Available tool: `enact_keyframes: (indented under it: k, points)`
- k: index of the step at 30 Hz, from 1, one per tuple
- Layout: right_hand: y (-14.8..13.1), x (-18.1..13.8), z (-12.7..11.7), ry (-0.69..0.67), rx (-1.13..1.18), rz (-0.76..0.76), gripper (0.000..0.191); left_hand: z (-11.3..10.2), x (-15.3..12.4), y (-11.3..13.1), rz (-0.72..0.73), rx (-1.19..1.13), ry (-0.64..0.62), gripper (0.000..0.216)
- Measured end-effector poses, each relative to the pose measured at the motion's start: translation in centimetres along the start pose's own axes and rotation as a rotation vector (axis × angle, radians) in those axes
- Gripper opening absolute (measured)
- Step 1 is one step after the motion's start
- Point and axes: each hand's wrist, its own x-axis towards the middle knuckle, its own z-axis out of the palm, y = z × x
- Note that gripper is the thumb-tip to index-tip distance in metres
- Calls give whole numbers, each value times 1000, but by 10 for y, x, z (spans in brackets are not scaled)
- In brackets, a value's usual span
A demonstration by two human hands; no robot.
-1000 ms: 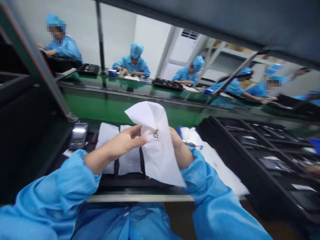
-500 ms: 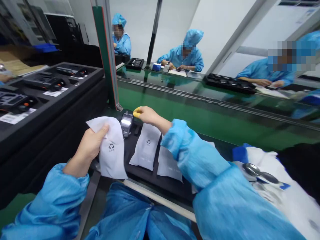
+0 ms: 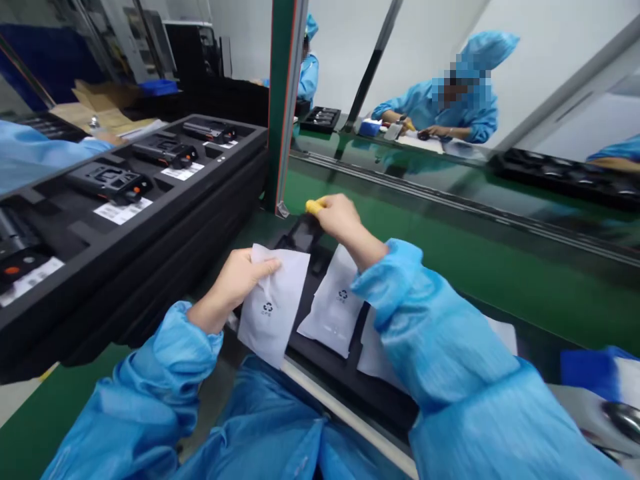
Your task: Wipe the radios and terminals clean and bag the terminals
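My left hand point(image 3: 239, 283) pinches the top of a white plastic pouch point(image 3: 270, 303) printed with a recycling mark and "CPE", its thumb on the front. My right hand point(image 3: 337, 215), with yellow finger cots, grips the far end of a dark handheld device point(image 3: 301, 232). The device appears tilted up, just behind the pouch; its near end is hidden and its outline blurred. A second white pouch point(image 3: 334, 303) lies on the black foam tray point(image 3: 320, 363) below my right wrist. Another pouch point(image 3: 377, 353) beside it is partly covered by my sleeve.
Stacked black foam trays point(image 3: 220, 180) with several dark devices and white labels stand at the left. A green post point(image 3: 283, 107) rises ahead. Across the glass-topped bench, co-workers in blue work beside black trays point(image 3: 565, 177). A blue and white cloth point(image 3: 590, 373) lies at the right.
My view has turned left, so the scene sits further right. My right hand has closed on the device's far end, and the device has tipped up from lying flat. My left hand keeps the pouch.
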Motion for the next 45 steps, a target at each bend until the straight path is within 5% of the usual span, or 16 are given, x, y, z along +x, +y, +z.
enact_keyframes:
  k: [4,7,20,25,35,45]
  points:
    - [11,-10,-43,424,312,-195,33,9,2,0,58,91,24,31]
    - [15,-16,-68,564,572,-348,41,21,0,4,67,90,-43,26]
    - [16,-51,-69,623,800,-589,29,38,-9,15,95,130,43,31]
    - [9,-56,-78,704,845,-633,27,41,-13,17,39,147,-25,31]
    - [21,-67,-67,620,807,-516,26,46,-13,14,50,76,-29,32]
    - [15,-66,-78,719,906,-520,21,47,-19,16,49,65,-98,29]
